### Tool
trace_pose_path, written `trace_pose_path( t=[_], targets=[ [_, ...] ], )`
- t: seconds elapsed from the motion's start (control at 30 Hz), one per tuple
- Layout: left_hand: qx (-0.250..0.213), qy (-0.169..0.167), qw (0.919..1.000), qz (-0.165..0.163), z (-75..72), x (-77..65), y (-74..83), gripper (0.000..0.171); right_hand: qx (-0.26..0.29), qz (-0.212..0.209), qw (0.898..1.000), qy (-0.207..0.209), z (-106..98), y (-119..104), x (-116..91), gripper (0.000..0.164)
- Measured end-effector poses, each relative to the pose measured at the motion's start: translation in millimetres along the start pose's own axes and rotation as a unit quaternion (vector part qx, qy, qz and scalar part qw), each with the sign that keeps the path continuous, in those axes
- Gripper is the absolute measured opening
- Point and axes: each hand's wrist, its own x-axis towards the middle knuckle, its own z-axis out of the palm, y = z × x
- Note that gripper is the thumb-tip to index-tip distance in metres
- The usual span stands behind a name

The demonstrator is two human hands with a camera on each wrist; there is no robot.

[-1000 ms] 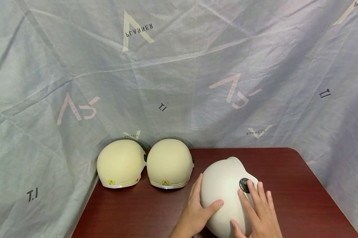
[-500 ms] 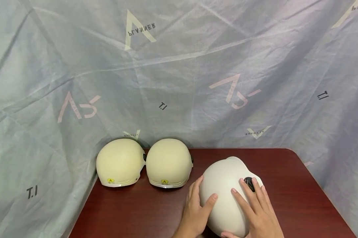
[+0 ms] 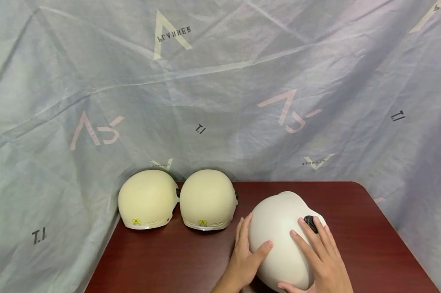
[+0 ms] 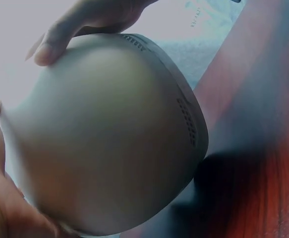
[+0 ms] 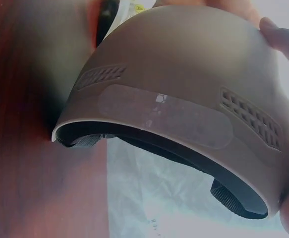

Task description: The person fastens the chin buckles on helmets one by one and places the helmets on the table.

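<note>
A white helmet [image 3: 279, 240] is held between both hands at the near right of the table. My left hand [image 3: 244, 260] grips its left side, thumb over the shell and fingers along the outer edge. Spread over the right side is my right hand [image 3: 324, 264], fingers beside and partly over a round black side knob [image 3: 310, 224], thumb low on the shell. In the right wrist view, the helmet's rim is tilted up, showing black lining [image 5: 233, 196], grille vents [image 5: 251, 119] and a clear sticker [image 5: 169, 116]. The left wrist view shows the smooth shell [image 4: 109, 114].
Two cream helmets stand side by side at the back left of the dark red table [image 3: 161, 260]: a left one [image 3: 148, 197] and a right one [image 3: 208, 197], each with a yellow "A" sticker. A grey printed cloth [image 3: 220, 101] hangs behind and around the table.
The white helmet has turned slightly, its black knob moving right and a little up. My right fingers have shifted on the shell. Both cream helmets stay put.
</note>
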Motion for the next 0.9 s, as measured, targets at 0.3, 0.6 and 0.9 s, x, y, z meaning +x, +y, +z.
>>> trace_pose_path(
  t=[0.3, 0.6, 0.9],
  targets=[
    [0.044, 0.013, 0.9988, 0.018, -5.3, -3.9, 3.2, 0.092, 0.024, -0.007, 1.0, 0.015, 4.1, -0.3, -0.2, 0.104],
    [0.103, 0.057, 0.993, -0.01, -9.1, -11.7, 18.3, 0.096, 0.008, 0.03, 0.999, -0.036, 6.5, -4.5, -8.1, 0.117],
    [0.221, 0.087, 0.9713, 0.015, -9.3, -10.0, 32.2, 0.1, 0.005, 0.072, 0.996, -0.044, 18.1, -12.4, -15.5, 0.125]
  ],
)
